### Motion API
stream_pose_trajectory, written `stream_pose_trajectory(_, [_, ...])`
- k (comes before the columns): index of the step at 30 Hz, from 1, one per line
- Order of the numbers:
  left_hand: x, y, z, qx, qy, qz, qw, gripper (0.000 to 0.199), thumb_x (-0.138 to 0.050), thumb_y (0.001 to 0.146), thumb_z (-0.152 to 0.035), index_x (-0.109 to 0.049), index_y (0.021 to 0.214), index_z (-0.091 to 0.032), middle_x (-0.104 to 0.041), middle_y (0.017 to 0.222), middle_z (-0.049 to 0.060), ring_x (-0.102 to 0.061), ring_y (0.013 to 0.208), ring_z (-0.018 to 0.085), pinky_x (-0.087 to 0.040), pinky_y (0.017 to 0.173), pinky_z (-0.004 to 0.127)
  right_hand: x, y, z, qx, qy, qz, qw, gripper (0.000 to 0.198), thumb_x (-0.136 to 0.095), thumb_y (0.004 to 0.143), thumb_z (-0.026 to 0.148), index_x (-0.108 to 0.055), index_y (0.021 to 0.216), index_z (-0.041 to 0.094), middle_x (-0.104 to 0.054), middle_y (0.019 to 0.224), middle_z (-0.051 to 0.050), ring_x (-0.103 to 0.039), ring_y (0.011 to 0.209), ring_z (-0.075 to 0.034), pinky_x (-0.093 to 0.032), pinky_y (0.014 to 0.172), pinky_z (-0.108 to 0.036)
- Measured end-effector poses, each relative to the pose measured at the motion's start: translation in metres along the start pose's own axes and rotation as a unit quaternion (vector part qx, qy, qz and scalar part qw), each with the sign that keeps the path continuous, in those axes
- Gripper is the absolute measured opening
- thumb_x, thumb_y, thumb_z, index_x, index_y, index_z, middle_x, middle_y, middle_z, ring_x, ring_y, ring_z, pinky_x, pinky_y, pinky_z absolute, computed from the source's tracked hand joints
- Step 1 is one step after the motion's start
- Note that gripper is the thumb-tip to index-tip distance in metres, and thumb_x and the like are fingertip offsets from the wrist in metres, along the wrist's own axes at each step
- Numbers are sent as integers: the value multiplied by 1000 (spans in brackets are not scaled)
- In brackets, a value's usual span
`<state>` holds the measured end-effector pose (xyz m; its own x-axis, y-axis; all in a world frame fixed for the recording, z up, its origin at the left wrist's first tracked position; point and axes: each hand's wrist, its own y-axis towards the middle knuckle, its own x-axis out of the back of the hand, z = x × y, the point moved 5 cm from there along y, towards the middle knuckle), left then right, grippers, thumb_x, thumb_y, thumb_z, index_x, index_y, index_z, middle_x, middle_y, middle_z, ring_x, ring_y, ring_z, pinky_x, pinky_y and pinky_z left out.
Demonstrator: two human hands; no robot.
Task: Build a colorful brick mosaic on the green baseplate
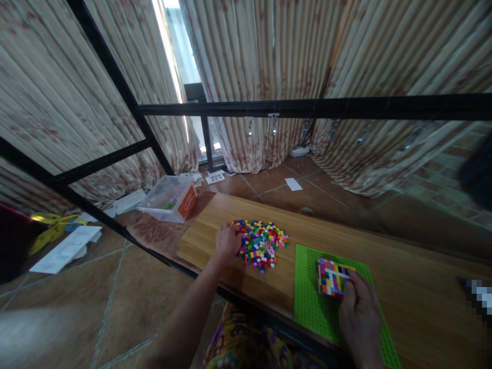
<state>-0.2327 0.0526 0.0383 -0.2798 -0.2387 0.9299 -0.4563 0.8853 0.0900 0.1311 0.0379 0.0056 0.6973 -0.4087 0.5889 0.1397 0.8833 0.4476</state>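
A heap of small multicoloured toy bricks [261,243] is spread on the wooden bench top. My left hand [228,240] touches the heap's left edge, its fingers curled in among the bricks; whatever they pinch is too small to make out. To the right lies a green studded baseplate [307,297]. Over it is a block built from many coloured bricks [330,277], striped in white, purple, orange and yellow. My right hand [361,307] grips this block by its right side, thumb near the front edge and fingers around the back.
A clear plastic bin [161,200] with an orange label and a few pieces inside stands on the floor beyond the bench's left end. Black metal bars [238,108] cross in front of the curtains. Papers [293,184] lie on the tiles.
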Motion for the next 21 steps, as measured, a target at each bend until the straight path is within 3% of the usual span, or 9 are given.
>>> stream_pose_trajectory(8, [9,-4,0,-11,-46,-28,998,10,-57,80,-17,-63,89,-17,-68,91,6,-62,90,21,-45,83,32,-1,1,2,-4,34,-2,999,50,-35,93,44,-58,121,10,-58,119,-17,-52,112,-27,-39,101,-47])
stream_pose_trajectory(10, [17,-11,-6,-24,-80,-43,996,10,-55,82,-19,-61,90,-17,-68,91,6,-63,88,19,-46,83,32,0,2,3,-23,55,-2,998,48,-36,93,44,-58,121,12,-58,120,-16,-52,112,-27,-39,101,-47])
stream_pose_trajectory(11, [22,-18,-10,-23,-145,-64,987,9,-57,81,-21,-61,88,-17,-67,88,5,-63,85,19,-47,81,32,3,2,4,-35,68,-6,997,46,-37,93,43,-58,120,13,-57,120,-16,-53,112,-26,-39,101,-47])
stream_pose_trajectory(13, [26,-38,-22,-22,-292,-69,954,6,-56,80,-22,-59,84,-18,-65,80,3,-62,77,18,-48,75,30,12,2,8,-55,85,-26,995,44,-39,93,43,-59,120,15,-57,121,-15,-52,114,-26,-39,101,-48])
stream_pose_trajectory(16, [10,-87,-58,-59,-453,72,886,9,-60,79,-26,-61,81,-18,-64,77,1,-60,74,15,-48,71,26,31,-7,23,-66,96,-34,993,40,-44,91,44,-62,117,19,-59,122,-12,-52,117,-26,-37,103,-48])
stream_pose_trajectory(19, [-19,-142,-89,-15,-551,213,807,13,-65,76,-29,-63,80,-17,-62,70,0,-59,67,14,-47,65,24,37,-28,42,-91,152,78,981,33,-50,89,44,-66,112,25,-63,118,-8,-56,112,-24,-42,100,-42])
stream_pose_trajectory(21, [-35,-168,-102,27,-598,260,758,17,-66,76,-31,-64,86,-17,-64,71,0,-60,67,13,-48,66,24,34,-47,53,-121,198,159,960,32,-55,87,44,-67,111,26,-65,116,-7,-59,109,-23,-47,94,-36])
